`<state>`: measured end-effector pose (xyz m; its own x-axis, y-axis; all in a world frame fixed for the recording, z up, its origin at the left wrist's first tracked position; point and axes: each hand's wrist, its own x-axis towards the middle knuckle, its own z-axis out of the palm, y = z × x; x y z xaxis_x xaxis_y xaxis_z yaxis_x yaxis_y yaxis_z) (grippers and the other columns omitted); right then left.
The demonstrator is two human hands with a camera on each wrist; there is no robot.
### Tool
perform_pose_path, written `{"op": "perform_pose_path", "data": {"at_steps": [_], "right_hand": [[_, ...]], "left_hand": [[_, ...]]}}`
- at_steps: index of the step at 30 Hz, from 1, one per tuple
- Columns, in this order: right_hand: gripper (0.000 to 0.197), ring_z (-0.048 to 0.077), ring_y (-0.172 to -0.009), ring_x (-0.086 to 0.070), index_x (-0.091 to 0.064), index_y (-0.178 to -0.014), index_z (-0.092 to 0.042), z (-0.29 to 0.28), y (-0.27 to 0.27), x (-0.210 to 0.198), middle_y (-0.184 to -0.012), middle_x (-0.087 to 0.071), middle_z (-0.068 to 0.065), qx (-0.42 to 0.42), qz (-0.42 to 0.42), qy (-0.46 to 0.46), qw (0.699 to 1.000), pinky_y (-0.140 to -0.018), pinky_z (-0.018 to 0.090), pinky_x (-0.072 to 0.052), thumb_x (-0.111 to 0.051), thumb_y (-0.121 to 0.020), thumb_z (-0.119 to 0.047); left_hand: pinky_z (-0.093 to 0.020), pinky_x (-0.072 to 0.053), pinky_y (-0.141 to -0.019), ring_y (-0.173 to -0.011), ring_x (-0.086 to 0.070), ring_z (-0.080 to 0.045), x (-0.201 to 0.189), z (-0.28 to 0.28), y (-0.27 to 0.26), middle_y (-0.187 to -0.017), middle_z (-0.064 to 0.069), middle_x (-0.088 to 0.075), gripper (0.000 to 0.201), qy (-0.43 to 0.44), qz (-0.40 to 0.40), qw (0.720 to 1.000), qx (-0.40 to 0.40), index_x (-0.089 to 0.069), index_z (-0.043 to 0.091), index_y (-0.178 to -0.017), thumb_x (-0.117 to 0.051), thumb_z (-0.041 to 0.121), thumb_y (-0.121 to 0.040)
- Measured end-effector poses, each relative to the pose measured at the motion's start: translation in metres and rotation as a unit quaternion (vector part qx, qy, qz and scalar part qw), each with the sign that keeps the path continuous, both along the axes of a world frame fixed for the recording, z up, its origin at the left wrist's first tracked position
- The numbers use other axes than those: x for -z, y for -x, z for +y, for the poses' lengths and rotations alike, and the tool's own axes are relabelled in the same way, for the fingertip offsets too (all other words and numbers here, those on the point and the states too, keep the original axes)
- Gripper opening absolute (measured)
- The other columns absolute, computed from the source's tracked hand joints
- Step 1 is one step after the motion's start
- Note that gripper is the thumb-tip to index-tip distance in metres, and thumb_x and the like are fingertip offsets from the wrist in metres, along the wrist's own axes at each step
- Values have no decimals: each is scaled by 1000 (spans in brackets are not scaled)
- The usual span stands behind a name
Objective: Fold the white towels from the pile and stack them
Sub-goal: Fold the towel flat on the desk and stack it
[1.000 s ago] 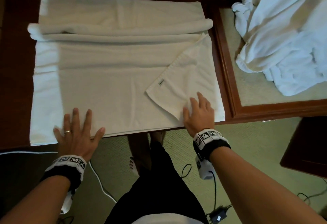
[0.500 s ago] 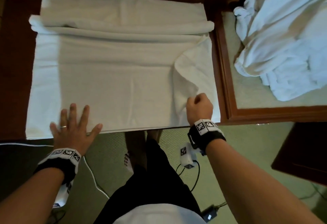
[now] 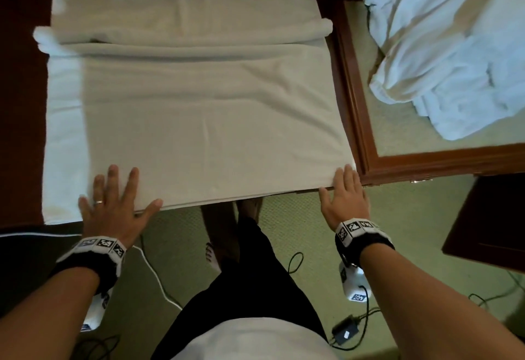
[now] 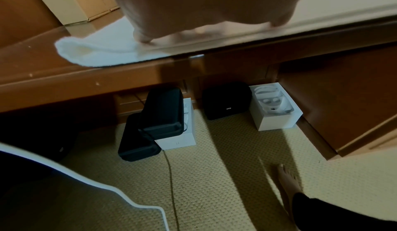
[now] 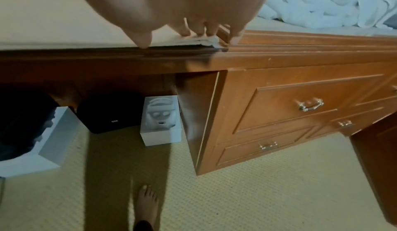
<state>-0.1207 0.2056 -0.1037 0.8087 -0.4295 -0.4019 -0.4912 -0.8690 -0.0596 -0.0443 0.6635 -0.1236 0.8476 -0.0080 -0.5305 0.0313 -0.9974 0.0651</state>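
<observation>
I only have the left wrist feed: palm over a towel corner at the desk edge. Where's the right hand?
Observer: The right hand lies flat with its fingers straight on the near right corner of the towel, at the front edge of the desk.
Operator: Any unfolded towels around?
Observer: Yes, a crumpled white pile sits on the framed surface to the right of the towel.
Operator: Is the left hand gripping anything? I only see palm.
Observer: No. In the head view the left hand is spread flat on the towel's near edge, fingers straight.
</observation>
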Motion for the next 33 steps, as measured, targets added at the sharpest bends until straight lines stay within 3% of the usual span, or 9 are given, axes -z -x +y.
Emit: {"op": "perform_pose_path", "data": {"at_steps": [2, 5, 9, 13, 17, 20, 24, 27, 33], "right_hand": [[78, 30, -152, -3, -20, -155, -11, 8, -3, -4, -165, -3, 15, -31, -33, 21, 999, -120, 51, -19, -48, -89, -43], [95, 33, -152, 0, -9, -157, -20, 26, -14, 4, -165, 5, 13, -208, -52, 28, 976, -118, 54, -17, -60, -79, -40], [97, 35, -152, 5, 8, -157, -27, 34, -29, 16, -164, 15, 11, -267, 1, 29, 963, -119, 53, -14, -62, -90, -22], [77, 46, -140, -35, -34, -151, -9, 21, -15, 9, -157, -29, 24, -306, -53, 33, 950, -103, 57, -42, -60, -80, 7], [46, 48, -103, -64, -65, -106, 1, 4, -16, -7, -115, -64, 28, -341, -86, 43, 935, -79, 54, -55, -37, -71, -3], [21, 41, -85, -66, -63, -93, -4, 12, -37, -39, -89, -64, 19, -305, -18, 42, 951, -71, 45, -53, -49, -77, -4], [26, 31, -101, -67, -66, -112, -15, 23, -60, -59, -112, -68, 10, -257, 222, 55, 939, -82, 34, -54, -52, -90, -15], [28, 29, -102, -68, -68, -113, -14, 22, -70, -61, -115, -69, 10, -236, 248, 52, 938, -85, 35, -55, -51, -90, -16], [24, 33, -98, -64, -65, -101, -17, 17, -116, -85, -108, -65, 11, -195, 141, 70, 968, -84, 39, -54, -47, -86, -11]], "left_hand": [[-63, -8, -117, -153, 10, -32, 1, 4, 4, -163, -2, 27, 112, -22, 2, 999, 25, 20, 38, -154, -5, 100, -64], [-65, -11, -116, -152, 10, -36, 6, 11, 9, -161, -6, 32, 122, -49, -9, 997, 67, 29, 36, -151, -33, 98, -66], [-67, -21, -114, -152, -2, -40, 3, 12, 16, -166, -10, 13, 105, -30, -66, 994, 79, 13, 33, -158, -64, 50, -88], [-60, -31, -114, -151, -14, -39, -5, 15, 29, -167, -12, -1, 91, -57, -55, 992, 95, -2, 29, -160, -62, 18, -92], [-60, -54, -86, -124, -56, -44, -32, 21, 31, -144, -20, -53, 62, 1, -112, 987, 119, -58, 6, -134, -71, -6, -75], [-49, -59, -71, -81, -68, -37, -55, 30, 13, -97, -15, -72, 28, 24, -110, 990, 84, -71, 9, -102, -69, -4, -78], [-27, -50, -65, -75, -64, -25, -71, 31, -16, -83, -4, -69, 22, -32, 105, 994, 11, -69, 21, -88, -53, 6, -92], [-25, -31, -54, -62, -47, -22, -72, 31, -24, -65, -6, -51, 27, 0, 216, 976, 1, -53, 15, -66, -48, -2, -86], [-32, -46, -74, -86, -63, -34, -89, 47, -62, -90, -14, -63, 27, 23, 50, 996, -76, -67, 15, -84, -48, 0, -95]]}}
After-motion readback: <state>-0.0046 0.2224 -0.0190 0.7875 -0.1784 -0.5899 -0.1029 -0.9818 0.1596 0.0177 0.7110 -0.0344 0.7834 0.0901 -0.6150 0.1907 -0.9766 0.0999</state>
